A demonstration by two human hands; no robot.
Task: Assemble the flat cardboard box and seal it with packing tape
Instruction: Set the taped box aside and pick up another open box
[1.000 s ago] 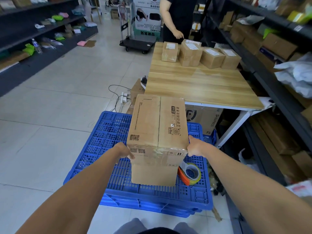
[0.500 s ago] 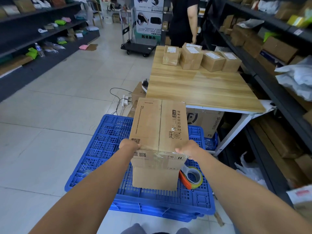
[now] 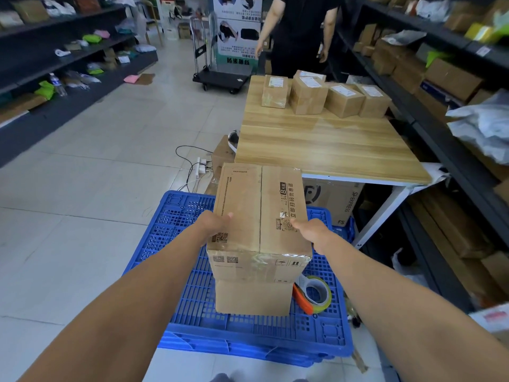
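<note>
A closed brown cardboard box [image 3: 259, 208], with clear tape over its top seam and printed codes, rests on a second plain box [image 3: 253, 297] standing on a blue plastic pallet [image 3: 181, 238]. My left hand [image 3: 213, 226] presses the box's left side with the thumb on top. My right hand [image 3: 311, 231] grips its right side, fingers over the top edge. A tape dispenser [image 3: 314, 295] with an orange handle and a yellowish roll lies on the pallet just right of the lower box.
A wooden table [image 3: 325, 144] stands ahead with several sealed labelled boxes [image 3: 322, 96] at its far end. A person in black [image 3: 300, 31] stands behind it. Dark shelving lines both sides. A cart [image 3: 220, 75] and floor cables [image 3: 192, 166] lie ahead left.
Both hands slid forward from the box's near corners to farther along its sides and top. The person behind the table has turned and shifted.
</note>
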